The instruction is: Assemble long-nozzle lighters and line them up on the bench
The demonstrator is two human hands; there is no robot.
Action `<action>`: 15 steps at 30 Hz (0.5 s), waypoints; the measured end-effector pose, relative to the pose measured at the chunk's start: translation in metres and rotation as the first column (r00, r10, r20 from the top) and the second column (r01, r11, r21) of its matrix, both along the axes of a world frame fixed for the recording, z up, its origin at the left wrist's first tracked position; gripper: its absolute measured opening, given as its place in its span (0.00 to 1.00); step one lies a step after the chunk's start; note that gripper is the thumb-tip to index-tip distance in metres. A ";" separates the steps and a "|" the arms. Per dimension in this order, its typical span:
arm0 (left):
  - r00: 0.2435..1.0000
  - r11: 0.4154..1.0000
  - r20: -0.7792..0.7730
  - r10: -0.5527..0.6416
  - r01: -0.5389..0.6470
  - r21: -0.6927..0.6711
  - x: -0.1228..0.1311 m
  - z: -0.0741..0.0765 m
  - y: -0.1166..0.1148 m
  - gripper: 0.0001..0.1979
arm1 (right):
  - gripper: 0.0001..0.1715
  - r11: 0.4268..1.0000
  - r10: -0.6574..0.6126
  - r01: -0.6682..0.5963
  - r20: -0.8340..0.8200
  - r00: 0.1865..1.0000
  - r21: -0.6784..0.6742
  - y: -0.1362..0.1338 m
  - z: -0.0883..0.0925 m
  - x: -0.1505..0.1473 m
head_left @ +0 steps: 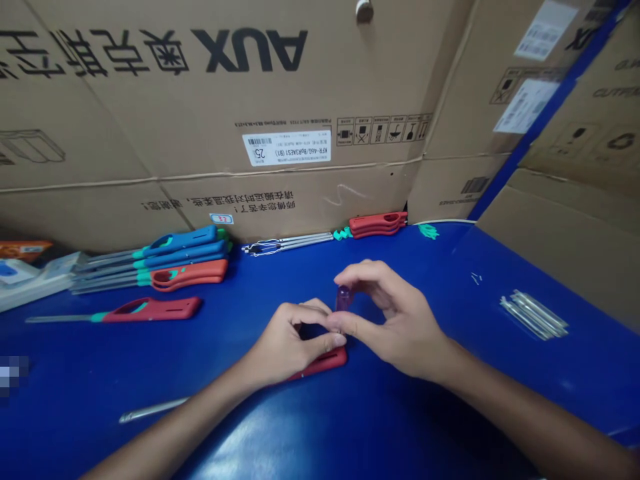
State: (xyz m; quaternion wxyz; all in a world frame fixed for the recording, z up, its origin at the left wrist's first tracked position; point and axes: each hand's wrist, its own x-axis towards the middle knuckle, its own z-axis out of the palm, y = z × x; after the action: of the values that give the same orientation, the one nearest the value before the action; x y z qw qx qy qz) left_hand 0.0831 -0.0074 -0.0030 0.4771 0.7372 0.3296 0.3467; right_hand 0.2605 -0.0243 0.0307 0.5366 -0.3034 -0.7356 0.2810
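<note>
A red gas lighter (327, 362) lies on the blue table under my left hand (290, 340), which is closed over its handle end with thumb and fingers curled. Its middle is hidden by my hand and forearm. A metal tube (155, 409) shows to the left of the forearm, in line with the lighter. My right hand (395, 317) pinches a short, see-through purple screwdriver handle (343, 298) between thumb and fingers. It stands nearly upright above the lighter's handle. The lower end of the screwdriver is hidden behind my thumbs.
Another red lighter (155, 309) lies at left, before stacked blue lighters (195, 250) and an orange one (195, 273). Red handles (377, 225), metal rods (305, 239) and green pieces (429, 231) lie along the cardboard wall (200, 120). Metal tubes (535, 313) lie at right.
</note>
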 end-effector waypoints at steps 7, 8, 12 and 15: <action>0.999 1.000 0.040 0.019 -0.018 -0.021 0.003 0.000 0.000 0.06 | 0.18 0.999 0.023 -0.022 0.028 0.999 -0.049 -0.006 -0.003 -0.002; 0.999 1.000 0.045 0.003 -0.003 -0.014 0.003 0.000 0.000 0.04 | 0.19 0.998 0.026 -0.023 0.049 0.998 -0.051 -0.007 -0.002 -0.001; 0.997 0.998 0.051 -0.057 0.058 -0.009 0.001 0.003 0.001 0.04 | 0.20 0.999 0.039 -0.037 0.116 0.993 -0.019 -0.006 0.002 0.003; 0.999 0.999 0.047 -0.023 0.024 -0.021 0.001 0.003 0.001 0.06 | 0.21 0.999 0.020 -0.025 0.133 0.991 0.038 -0.004 0.003 0.003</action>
State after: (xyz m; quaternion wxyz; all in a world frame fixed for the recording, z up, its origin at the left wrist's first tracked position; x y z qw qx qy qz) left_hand 0.0842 -0.0066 0.0004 0.4968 0.7276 0.3132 0.3546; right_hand 0.2637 -0.0285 0.0336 0.4893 -0.3023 -0.7783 0.2519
